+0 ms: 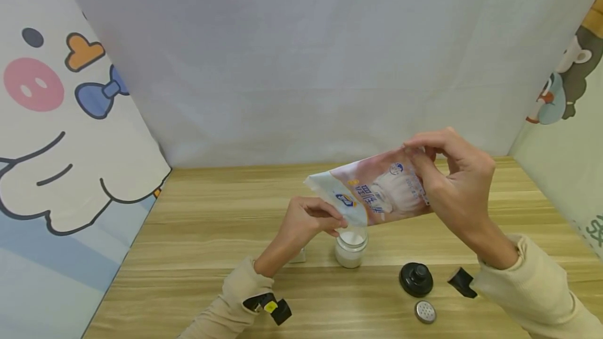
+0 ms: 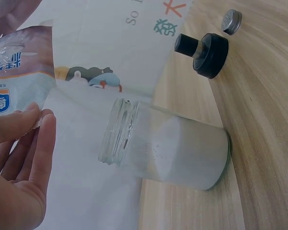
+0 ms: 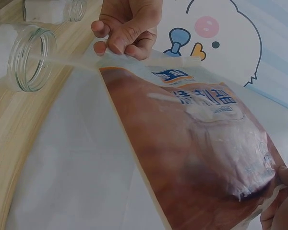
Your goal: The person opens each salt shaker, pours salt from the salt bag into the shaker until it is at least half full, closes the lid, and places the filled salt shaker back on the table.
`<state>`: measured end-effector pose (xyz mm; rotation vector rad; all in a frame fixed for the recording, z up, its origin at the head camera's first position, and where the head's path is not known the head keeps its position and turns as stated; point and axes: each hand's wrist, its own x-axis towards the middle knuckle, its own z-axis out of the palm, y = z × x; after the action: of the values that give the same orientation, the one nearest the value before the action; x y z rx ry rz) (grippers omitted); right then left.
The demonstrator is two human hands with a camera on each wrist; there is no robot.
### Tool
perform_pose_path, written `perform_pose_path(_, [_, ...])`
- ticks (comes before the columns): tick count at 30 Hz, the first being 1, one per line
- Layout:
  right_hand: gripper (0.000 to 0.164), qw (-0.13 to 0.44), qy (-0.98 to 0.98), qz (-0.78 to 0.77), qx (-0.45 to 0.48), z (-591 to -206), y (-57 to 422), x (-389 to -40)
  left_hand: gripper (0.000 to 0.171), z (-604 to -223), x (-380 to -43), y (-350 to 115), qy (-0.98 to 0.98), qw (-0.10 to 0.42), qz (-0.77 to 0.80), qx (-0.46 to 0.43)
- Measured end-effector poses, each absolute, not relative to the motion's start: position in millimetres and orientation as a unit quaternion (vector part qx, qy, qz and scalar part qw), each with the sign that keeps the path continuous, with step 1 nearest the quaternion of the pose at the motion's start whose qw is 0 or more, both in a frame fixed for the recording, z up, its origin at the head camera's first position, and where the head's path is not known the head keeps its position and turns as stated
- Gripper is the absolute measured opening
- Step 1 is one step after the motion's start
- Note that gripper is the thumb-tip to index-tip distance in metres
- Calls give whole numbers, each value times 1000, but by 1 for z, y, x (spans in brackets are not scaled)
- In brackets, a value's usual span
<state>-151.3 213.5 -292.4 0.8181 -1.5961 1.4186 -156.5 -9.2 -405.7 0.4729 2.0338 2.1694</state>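
A printed salt bag (image 1: 372, 187) is held tilted between both hands, its pale end low over an open glass jar (image 1: 350, 247). My left hand (image 1: 313, 218) pinches the bag's lower corner beside the jar mouth. At the raised end, my right hand (image 1: 452, 182) grips the bag between thumb and fingers. From the pinched corner a thin white stream (image 3: 62, 61) runs into the jar mouth in the right wrist view. White salt (image 2: 192, 148) fills much of the jar, which stands upright on the table.
Right of the jar lie a black lid with a knob (image 1: 416, 279) and a small perforated metal cap (image 1: 425, 312). A second glass jar with white contents (image 3: 45, 10) stands nearby, mostly hidden by the left wrist in the head view. A pale curtain (image 1: 301, 67) hangs behind the wooden table (image 1: 198, 213).
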Motion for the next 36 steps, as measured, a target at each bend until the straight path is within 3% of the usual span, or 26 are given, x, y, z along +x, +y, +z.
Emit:
perform_pose_path(6, [12,413,-634,566,327,-291,213,-151,2,-405,-156,-9,670,64,724,152])
perform_pose_path(36, [11,410,-635,569,324,-292,213,-151,10,-407,-155,-8,663,65,732,140])
